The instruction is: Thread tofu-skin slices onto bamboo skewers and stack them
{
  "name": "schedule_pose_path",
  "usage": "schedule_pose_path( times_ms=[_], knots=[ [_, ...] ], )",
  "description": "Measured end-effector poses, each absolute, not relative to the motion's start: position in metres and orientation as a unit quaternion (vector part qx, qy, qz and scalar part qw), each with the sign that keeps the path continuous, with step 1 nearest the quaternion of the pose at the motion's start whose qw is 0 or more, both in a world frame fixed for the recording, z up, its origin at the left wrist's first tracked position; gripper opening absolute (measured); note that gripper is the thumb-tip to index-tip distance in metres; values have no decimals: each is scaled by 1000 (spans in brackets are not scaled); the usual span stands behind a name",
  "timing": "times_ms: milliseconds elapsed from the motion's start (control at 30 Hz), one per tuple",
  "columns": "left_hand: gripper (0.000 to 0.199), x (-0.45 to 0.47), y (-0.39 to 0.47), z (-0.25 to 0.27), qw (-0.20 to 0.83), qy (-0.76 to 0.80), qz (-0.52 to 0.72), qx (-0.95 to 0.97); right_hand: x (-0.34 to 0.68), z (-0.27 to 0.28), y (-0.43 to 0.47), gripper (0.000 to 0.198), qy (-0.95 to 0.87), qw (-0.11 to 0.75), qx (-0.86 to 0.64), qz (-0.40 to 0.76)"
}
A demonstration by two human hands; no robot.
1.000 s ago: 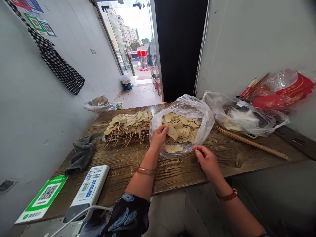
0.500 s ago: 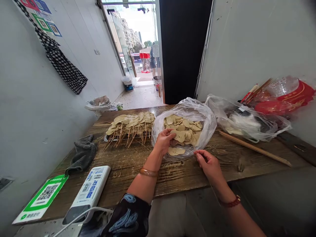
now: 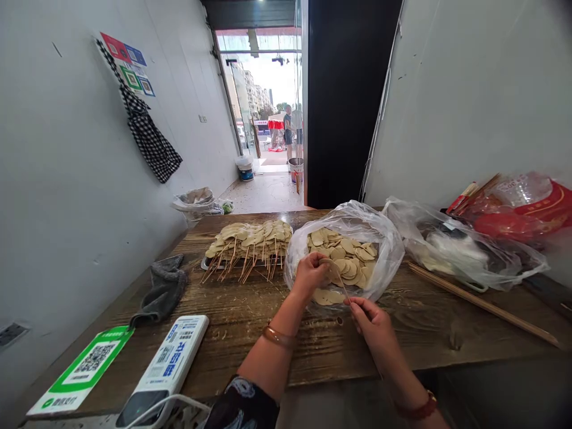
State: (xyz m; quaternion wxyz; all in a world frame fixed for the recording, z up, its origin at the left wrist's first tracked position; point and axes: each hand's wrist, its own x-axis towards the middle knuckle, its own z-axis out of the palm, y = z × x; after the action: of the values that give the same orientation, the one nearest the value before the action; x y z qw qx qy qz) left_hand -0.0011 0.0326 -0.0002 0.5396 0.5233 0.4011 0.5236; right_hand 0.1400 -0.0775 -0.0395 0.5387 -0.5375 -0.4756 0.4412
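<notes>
Pinched in my left hand (image 3: 311, 275) is a thin pale-beige food slice (image 3: 331, 271), tilted on edge; its exact kind I cannot tell. My right hand (image 3: 374, 325) grips a thin wooden skewer (image 3: 344, 289) whose upper end meets the slice; whether it has pierced it I cannot tell. Both hands are over the near rim of a clear plastic bag (image 3: 388, 257) holding many loose slices (image 3: 344, 247). A few slices (image 3: 329, 297) lie at the bag's near edge. Left of the bag, a heap of skewered slices (image 3: 250, 238) rests on a tray, sticks towards me.
A bundle of bare skewers (image 3: 482, 305) lies right of the bag, near another plastic bag (image 3: 465, 244) and red packaging (image 3: 522, 214). On the left are a dark cloth (image 3: 161, 289), a white device (image 3: 172, 363) with a cable and a QR card (image 3: 84, 366). A person (image 3: 288, 131) stands outside.
My hands have come closer together, bringing the skewer up to the slice. The slice has turned from facing me to edge-on. The view has shifted, so everything sits lower and further right.
</notes>
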Motion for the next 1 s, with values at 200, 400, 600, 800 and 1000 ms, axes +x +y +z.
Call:
schedule_pose_path(
  times_ms=[200, 400, 600, 800, 1000],
  knots=[
    [14, 0, 31, -1, 532, 417, 520, 523, 137, -44, -80, 40, -504, 529, -547, 408],
    [12, -3, 31, -2, 507, 434, 513, 539, 136, -41, -83, 37, -502, 531, -548, 408],
    [9, -4, 33, -2, 479, 432, 519, 561, 136, -43, -82, 36, -497, 528, -542, 424],
    [18, -1, 31, -1, 536, 425, 524, 508, 138, -46, -82, 38, -492, 534, -546, 418],
    [36, -2, 28, 7, 642, 381, 525, 408, 140, -40, -83, 40, -495, 541, -554, 395]
  ],
)
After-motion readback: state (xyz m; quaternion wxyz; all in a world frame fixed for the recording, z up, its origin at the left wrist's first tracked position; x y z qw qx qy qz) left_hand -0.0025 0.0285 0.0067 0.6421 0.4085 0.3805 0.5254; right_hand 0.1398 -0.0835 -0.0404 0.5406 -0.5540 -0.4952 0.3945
